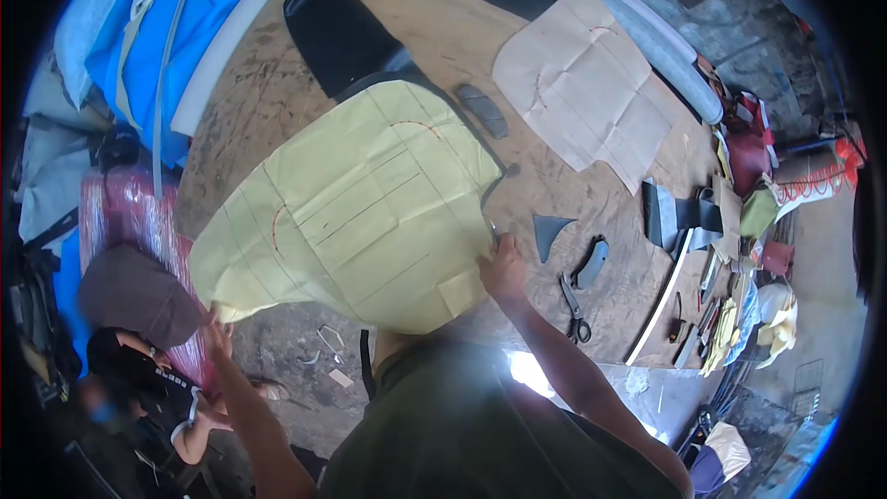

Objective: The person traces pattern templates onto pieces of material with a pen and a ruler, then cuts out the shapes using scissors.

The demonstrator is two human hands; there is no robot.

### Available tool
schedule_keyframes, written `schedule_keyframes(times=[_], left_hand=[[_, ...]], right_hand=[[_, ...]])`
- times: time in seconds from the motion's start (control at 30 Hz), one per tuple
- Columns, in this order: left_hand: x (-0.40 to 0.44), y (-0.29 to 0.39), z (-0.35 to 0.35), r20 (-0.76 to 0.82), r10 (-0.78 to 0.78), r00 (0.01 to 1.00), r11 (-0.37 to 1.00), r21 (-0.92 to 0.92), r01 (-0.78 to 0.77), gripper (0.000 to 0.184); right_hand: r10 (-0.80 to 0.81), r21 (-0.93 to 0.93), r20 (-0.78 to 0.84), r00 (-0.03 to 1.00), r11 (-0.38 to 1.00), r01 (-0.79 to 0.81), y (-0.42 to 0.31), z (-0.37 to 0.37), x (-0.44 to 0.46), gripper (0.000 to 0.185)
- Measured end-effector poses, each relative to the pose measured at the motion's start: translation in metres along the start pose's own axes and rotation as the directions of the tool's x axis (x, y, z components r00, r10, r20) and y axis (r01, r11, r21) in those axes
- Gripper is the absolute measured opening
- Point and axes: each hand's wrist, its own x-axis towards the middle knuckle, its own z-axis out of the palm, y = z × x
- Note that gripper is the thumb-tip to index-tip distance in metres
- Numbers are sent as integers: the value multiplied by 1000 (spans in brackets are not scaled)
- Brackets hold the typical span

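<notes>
A large yellow paper pattern (370, 212) with drawn lines and red curved marks lies over the near part of the table, its lower left end past the edge. Black sheet material (344, 37) extends from beneath its far side. My left hand (218, 334) pinches the pattern's lower left corner. At the right edge of the pattern, my right hand (504, 268) is closed around something small with a thin tip; its kind is unclear. Scissors (575, 310), a dark grey block-like tool (591, 263) and a dark triangular scrap (552, 235) lie right of this hand.
A beige paper pattern (587, 83) and a dark oval object (482, 111) lie farther back on the wooden table (249, 83). A white strip (661, 296) and small tools are at right. Rolls border the far edge. Another person (152, 379) is at lower left.
</notes>
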Motion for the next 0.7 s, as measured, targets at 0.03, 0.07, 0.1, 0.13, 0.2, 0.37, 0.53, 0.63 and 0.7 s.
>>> schedule_keyframes(times=[0.03, 0.07, 0.1, 0.13, 0.2, 0.37, 0.53, 0.63, 0.7], left_hand=[[-4, 9, -7, 29, 39, 999, 996, 74, -41, 46], [-32, 20, 4, 2, 165, 986, 985, 57, -165, 41], [-64, 32, 19, -27, 289, 957, 957, 42, -288, 36], [-64, 43, 9, -20, 301, 953, 953, 45, -300, 36], [-69, 72, -13, 201, 298, 933, 952, 7, -306, 32], [-142, 106, 47, 283, 433, 856, 901, -116, -417, 36], [-189, 110, 175, 227, 511, 829, 838, -344, -423, 40], [-218, 132, 303, 441, 445, 780, 854, -470, -223, 41], [-232, 142, 410, 474, 437, 764, 857, -478, -193, 36]], right_hand=[[99, 73, 58, 993, 992, -103, 1, -3, -2, 33], [134, 111, 98, 986, 983, -145, -4, -10, -2, 33], [164, 149, 140, 976, 972, -184, -12, -21, 2, 32], [164, 161, 133, 977, 969, -185, -19, -31, 5, 32], [-34, 312, 34, 999, 950, 22, -32, -55, 11, 34], [-224, 808, 95, 970, 587, 56, -58, -157, 56, 38], [-255, 944, -35, 966, 309, 115, 6, -300, 72, 39], [-207, 891, -302, 930, 287, 353, 90, -373, 73, 42], [-190, 867, -320, 928, 335, 368, 166, -424, 73, 58]])
